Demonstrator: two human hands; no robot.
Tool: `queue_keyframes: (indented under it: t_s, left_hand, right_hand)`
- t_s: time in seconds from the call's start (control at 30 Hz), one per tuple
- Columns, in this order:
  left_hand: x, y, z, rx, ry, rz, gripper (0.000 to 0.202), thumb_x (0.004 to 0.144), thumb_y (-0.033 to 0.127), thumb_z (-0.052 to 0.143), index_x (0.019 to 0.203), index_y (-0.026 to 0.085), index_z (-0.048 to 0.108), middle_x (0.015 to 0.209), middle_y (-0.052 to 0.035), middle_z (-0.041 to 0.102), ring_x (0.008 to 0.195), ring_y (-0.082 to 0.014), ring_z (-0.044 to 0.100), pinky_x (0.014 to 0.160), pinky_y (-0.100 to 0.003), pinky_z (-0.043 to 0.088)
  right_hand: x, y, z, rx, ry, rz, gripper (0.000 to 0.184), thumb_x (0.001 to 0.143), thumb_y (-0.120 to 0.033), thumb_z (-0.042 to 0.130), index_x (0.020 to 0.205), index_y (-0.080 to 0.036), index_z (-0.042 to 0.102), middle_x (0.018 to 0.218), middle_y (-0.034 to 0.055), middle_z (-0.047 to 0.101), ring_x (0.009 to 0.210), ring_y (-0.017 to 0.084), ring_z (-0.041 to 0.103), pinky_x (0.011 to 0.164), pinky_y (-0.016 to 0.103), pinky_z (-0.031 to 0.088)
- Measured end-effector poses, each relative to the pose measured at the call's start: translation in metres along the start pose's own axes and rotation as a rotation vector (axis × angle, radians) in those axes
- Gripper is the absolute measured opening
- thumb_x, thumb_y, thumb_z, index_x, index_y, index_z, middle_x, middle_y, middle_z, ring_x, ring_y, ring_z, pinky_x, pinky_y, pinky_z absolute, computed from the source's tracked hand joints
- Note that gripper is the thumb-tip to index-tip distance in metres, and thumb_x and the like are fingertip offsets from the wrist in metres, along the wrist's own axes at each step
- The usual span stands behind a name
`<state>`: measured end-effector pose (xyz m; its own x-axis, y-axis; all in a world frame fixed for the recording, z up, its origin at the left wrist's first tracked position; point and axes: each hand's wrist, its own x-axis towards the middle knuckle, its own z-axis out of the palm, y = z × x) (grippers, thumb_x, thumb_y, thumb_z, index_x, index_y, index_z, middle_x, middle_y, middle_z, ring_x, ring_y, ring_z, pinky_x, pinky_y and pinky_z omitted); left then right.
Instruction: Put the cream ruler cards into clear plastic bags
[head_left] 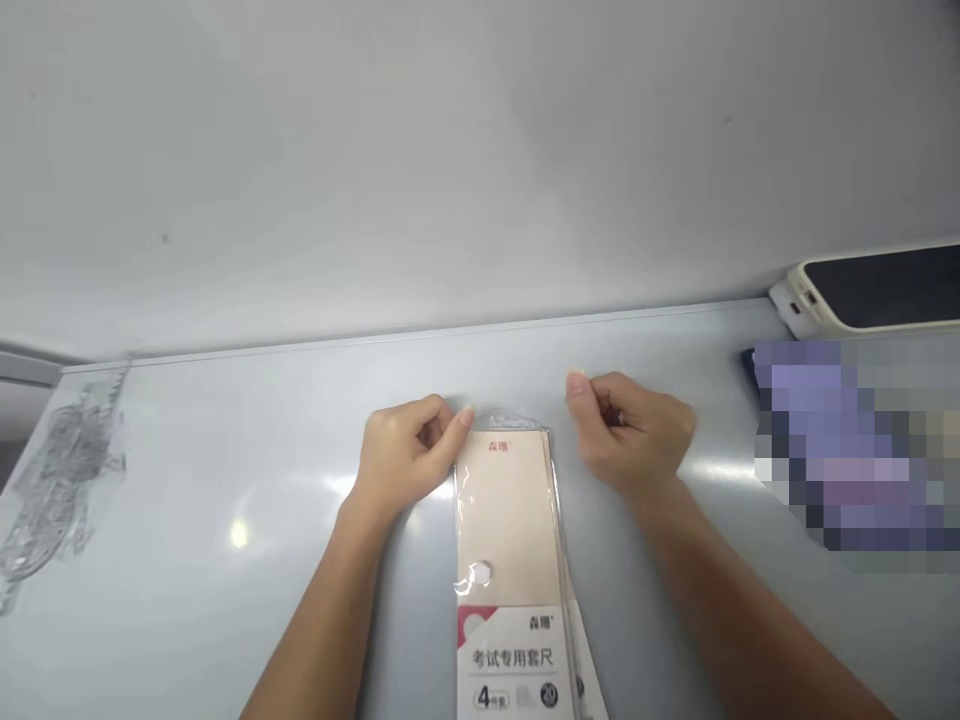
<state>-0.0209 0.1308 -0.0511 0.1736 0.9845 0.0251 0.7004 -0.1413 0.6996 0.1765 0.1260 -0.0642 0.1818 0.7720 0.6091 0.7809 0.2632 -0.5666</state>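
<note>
A clear plastic packet with a beige card and a red-and-white printed label lies lengthwise on the grey table in front of me. My left hand is curled at the packet's far left corner, its thumb and fingers pinching the plastic edge there. My right hand hovers just right of the packet's far end, fingers folded in a loose fist with the thumb pressed against them. It is apart from the packet and I cannot see anything in it.
A phone in a pale case lies at the table's far right. Below it is a blurred-out purple patch. A transparent stencil ruler lies at the left edge. A pale wall rises behind the table.
</note>
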Motion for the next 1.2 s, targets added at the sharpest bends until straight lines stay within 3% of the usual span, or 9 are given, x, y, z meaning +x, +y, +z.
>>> queue_keyframes:
  t_s: [0.2,0.43,0.7,0.8,0.9,0.97,1.07,1.13,1.2]
  left_hand:
    - [0.002,0.004,0.000,0.087,0.008,-0.059,0.029,0.078,0.040,0.053,0.059,0.019,0.050,0.044,0.0055,0.043,0.040,-0.0065,0.035,0.044,-0.021,0.029]
    - [-0.001,-0.002,-0.004,0.051,-0.098,-0.023,0.030,0.079,0.038,0.052,0.057,0.019,0.047,0.047,0.0040,0.042,0.044,-0.0078,0.035,0.045,-0.022,0.028]
    - [-0.001,-0.002,-0.009,-0.519,0.008,-0.233,0.030,0.083,0.045,0.048,0.067,0.020,0.043,0.048,0.0054,0.046,0.040,-0.0072,0.042,0.039,-0.020,0.032]
    - [0.000,-0.002,-0.010,-0.615,0.088,-0.253,0.032,0.082,0.050,0.047,0.069,0.021,0.041,0.040,0.0083,0.043,0.031,-0.0063,0.036,0.033,-0.019,0.025]
    - [0.001,-0.002,-0.011,-0.720,0.173,-0.251,0.033,0.081,0.053,0.046,0.071,0.022,0.040,0.036,0.0098,0.040,0.028,-0.0064,0.033,0.030,-0.018,0.023]
    - [0.002,0.000,-0.011,-0.792,0.237,-0.252,0.034,0.080,0.054,0.046,0.072,0.022,0.040,0.036,0.0098,0.040,0.028,-0.0070,0.034,0.030,-0.018,0.024]
    - [0.001,0.005,-0.011,-0.856,0.318,-0.254,0.035,0.079,0.056,0.045,0.074,0.022,0.040,0.040,0.0088,0.043,0.030,-0.0080,0.039,0.031,-0.019,0.029]
    - [-0.005,0.011,-0.012,-0.847,0.358,-0.241,0.035,0.080,0.057,0.041,0.078,0.022,0.039,0.046,0.0078,0.047,0.031,-0.0080,0.040,0.033,-0.020,0.031]
    - [-0.017,0.016,-0.012,-0.763,0.412,-0.208,0.034,0.082,0.056,0.038,0.085,0.022,0.038,0.059,0.0057,0.054,0.033,-0.0068,0.041,0.037,-0.021,0.033]
  right_hand:
    - [0.000,-0.001,-0.003,0.032,-0.021,0.044,0.038,0.079,-0.020,0.054,0.045,-0.019,0.037,0.038,-0.0062,0.025,0.036,0.005,0.022,0.036,0.022,0.020]
    - [-0.002,-0.001,-0.003,-0.003,-0.030,0.075,0.036,0.077,-0.019,0.056,0.045,-0.019,0.041,0.034,-0.0064,0.031,0.034,0.006,0.029,0.035,0.024,0.021]
    - [-0.003,-0.002,-0.006,0.106,-0.052,0.073,0.031,0.080,-0.023,0.051,0.050,-0.018,0.052,0.036,-0.0068,0.032,0.034,0.006,0.029,0.037,0.021,0.024]
    - [-0.005,-0.005,-0.009,0.242,-0.194,0.000,0.026,0.081,-0.026,0.049,0.057,-0.017,0.057,0.041,-0.0055,0.042,0.037,0.006,0.033,0.039,0.020,0.028]
    - [-0.007,-0.014,-0.010,0.351,-0.448,0.013,0.019,0.077,-0.033,0.056,0.067,-0.017,0.062,0.048,-0.0045,0.050,0.041,0.007,0.039,0.044,0.021,0.033]
    - [-0.008,-0.024,-0.013,0.442,-0.655,0.180,0.021,0.075,-0.039,0.059,0.074,-0.018,0.062,0.050,-0.0046,0.052,0.039,0.007,0.039,0.043,0.021,0.034]
    - [-0.009,-0.043,-0.023,0.718,-0.964,0.443,0.027,0.074,-0.043,0.060,0.082,-0.017,0.063,0.063,0.0006,0.062,0.051,0.013,0.056,0.048,0.024,0.042]
    - [-0.011,-0.054,-0.033,0.836,-1.001,0.526,0.030,0.072,-0.044,0.062,0.086,-0.017,0.063,0.075,0.0046,0.067,0.064,0.018,0.062,0.056,0.028,0.047]
    - [-0.015,-0.060,-0.042,0.863,-0.899,0.556,0.031,0.071,-0.044,0.064,0.085,-0.016,0.062,0.080,0.0072,0.068,0.069,0.021,0.064,0.059,0.031,0.048]
